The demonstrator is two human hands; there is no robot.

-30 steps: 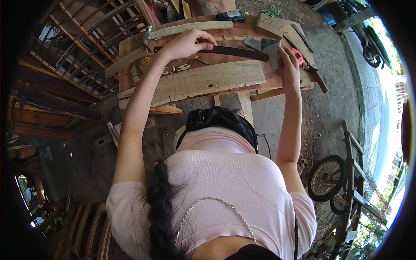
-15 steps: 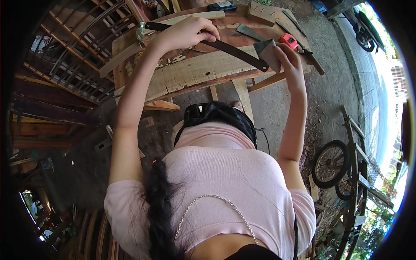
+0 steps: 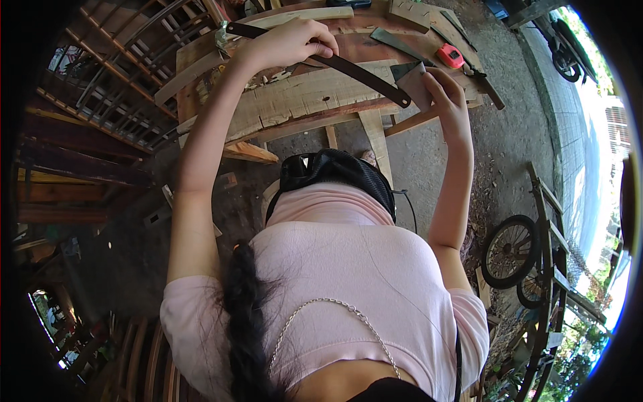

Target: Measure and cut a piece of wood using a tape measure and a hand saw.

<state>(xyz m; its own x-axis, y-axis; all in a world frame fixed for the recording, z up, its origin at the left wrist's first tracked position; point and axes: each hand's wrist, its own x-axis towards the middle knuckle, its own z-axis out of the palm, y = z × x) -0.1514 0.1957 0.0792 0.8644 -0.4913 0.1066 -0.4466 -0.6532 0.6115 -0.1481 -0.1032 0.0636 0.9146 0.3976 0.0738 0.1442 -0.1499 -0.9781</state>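
Metal strip [image 3: 367, 78], dark, long and flat, with a small hole at each visible end, slants above a wooden workbench [image 3: 351, 43] and a pale, cracked plank [image 3: 295, 102]. The left hand [image 3: 295, 45] pinches it near the middle, covering part of it. The right hand [image 3: 447, 92] pinches a small two-toned sheet [image 3: 416, 87] close by the strip's right end; whether they touch, I cannot tell. Beyond lies a red tape measure [image 3: 450, 56]; a hammer [image 3: 222, 37] is near the left end.

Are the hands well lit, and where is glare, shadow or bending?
Head view: left hand and right hand look well lit; daylight glare washes out the right edge; dark planks at left sit in shadow; the pavement looks bowed by fisheye.
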